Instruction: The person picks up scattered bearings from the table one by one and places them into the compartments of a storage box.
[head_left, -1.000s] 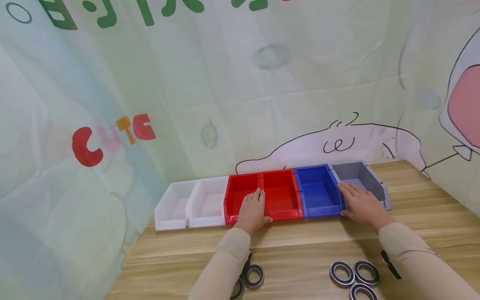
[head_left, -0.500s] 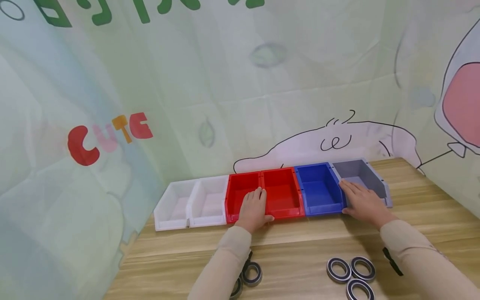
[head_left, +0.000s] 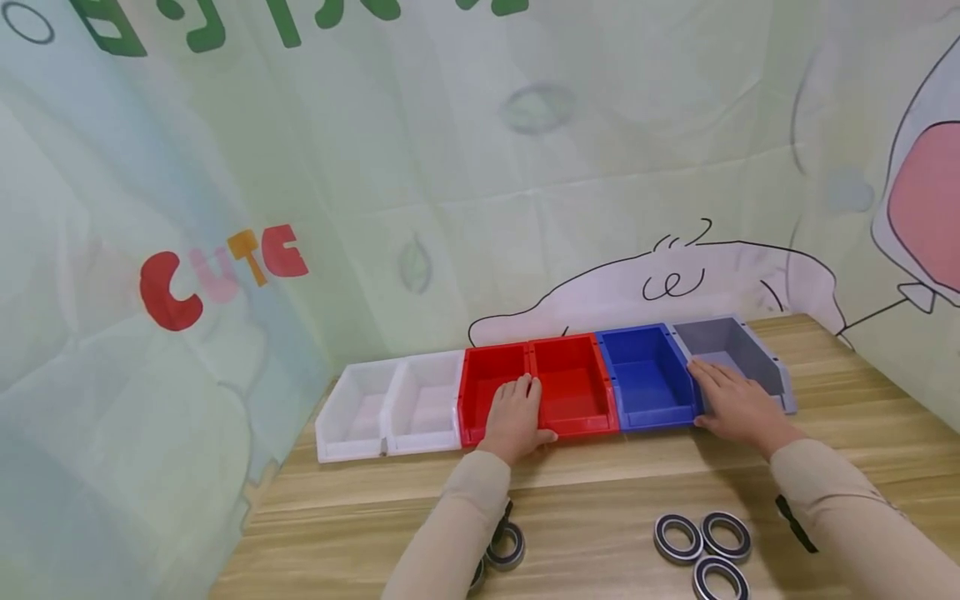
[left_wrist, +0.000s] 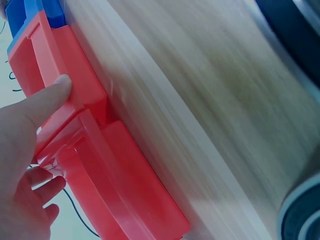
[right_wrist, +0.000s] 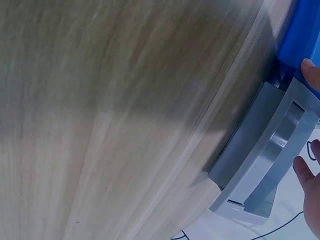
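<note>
A row of joined bins stands along the back of the table. My left hand (head_left: pixel 513 419) lies over the divider between the left red bin (head_left: pixel 474 392) and the right red bin (head_left: pixel 573 387). Its thumb (left_wrist: pixel 60 89) presses on the right red bin's front, while the other fingers reach past the divider. At the right end, my right hand (head_left: pixel 738 410) rests where the blue bin (head_left: pixel 645 379) meets the grey bin (head_left: pixel 716 340). In the right wrist view that thumb (right_wrist: pixel 310 72) touches the blue bin, with the fingers (right_wrist: pixel 301 170) extended and spread over the grey one.
Two white bins (head_left: pixel 427 404) continue the row on the left. Three ring bearings (head_left: pixel 661 542) lie at the front right; more bearings (head_left: pixel 508 564) are partly hidden under the left sleeve. A printed cloth (head_left: pixel 420 167) hangs close behind the bins.
The whole row of bins has slid slightly to the right, and both hands have moved with it. The bearings at the front right stay in place over the last half second.
</note>
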